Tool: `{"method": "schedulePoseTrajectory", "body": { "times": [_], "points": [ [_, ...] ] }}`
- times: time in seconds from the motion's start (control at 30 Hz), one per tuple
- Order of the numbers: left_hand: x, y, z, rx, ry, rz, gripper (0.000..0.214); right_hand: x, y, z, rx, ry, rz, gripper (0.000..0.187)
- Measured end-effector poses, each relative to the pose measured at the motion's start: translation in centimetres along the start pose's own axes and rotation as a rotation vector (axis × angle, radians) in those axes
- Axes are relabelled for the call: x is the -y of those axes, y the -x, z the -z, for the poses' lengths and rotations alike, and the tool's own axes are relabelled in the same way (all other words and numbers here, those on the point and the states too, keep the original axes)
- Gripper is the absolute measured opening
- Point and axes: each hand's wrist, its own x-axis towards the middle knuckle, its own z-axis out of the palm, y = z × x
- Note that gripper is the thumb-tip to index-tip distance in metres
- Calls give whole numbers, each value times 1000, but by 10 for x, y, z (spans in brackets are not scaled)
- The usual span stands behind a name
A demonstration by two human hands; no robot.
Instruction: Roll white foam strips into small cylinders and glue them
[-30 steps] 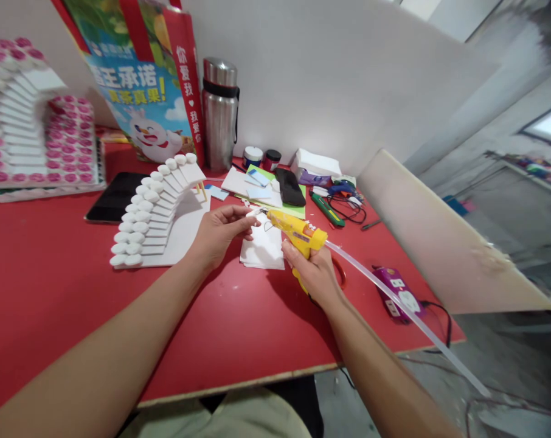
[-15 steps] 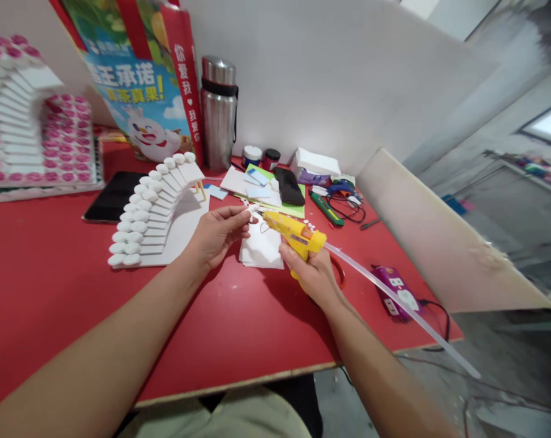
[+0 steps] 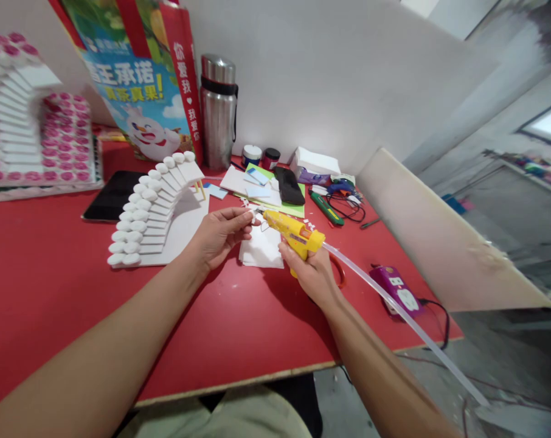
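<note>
My right hand [image 3: 312, 271] grips a yellow glue gun [image 3: 294, 232] over the red table [image 3: 51, 286]. A long clear glue stick [image 3: 394, 304] juts out of its back, down to the right. The gun's nozzle points left at a small white piece [image 3: 252, 213] pinched in the fingertips of my left hand [image 3: 218, 234]. Under both hands lies a stack of white foam sheets [image 3: 261, 250]. To the left stands a white stepped foam model [image 3: 154, 207] edged with white round knobs.
A phone [image 3: 114, 194] lies left of the model, and a pink-knobbed stepped model [image 3: 33, 115] stands far left. A steel flask [image 3: 218, 109], a printed bag [image 3: 138, 79], small jars, a green knife [image 3: 326, 210], cables and a purple power strip [image 3: 398, 292] crowd the back and right.
Both hands have shifted only slightly; the glue gun's nozzle stays at the white piece in my left fingers.
</note>
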Motion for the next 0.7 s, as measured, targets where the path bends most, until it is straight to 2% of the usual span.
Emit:
{"method": "schedulePoseTrajectory", "body": {
  "times": [0.23, 0.53, 0.63, 0.7],
  "points": [
    [0, 0, 0, -7, -21, -22, 36, 0, 1, 2, -12, 0, -24, 38],
    [1, -1, 2, -8, -37, -55, 40, -1, -1, 2, -50, 2, -1, 32],
    [3, -2, 2, -14, -95, -96, 41, 0, -4, 13, -125, 68, -26, 36],
    [4, -2, 2, -5, -154, -137, 39, -2, -8, 29, -183, 132, -85, 42]
  ]
}}
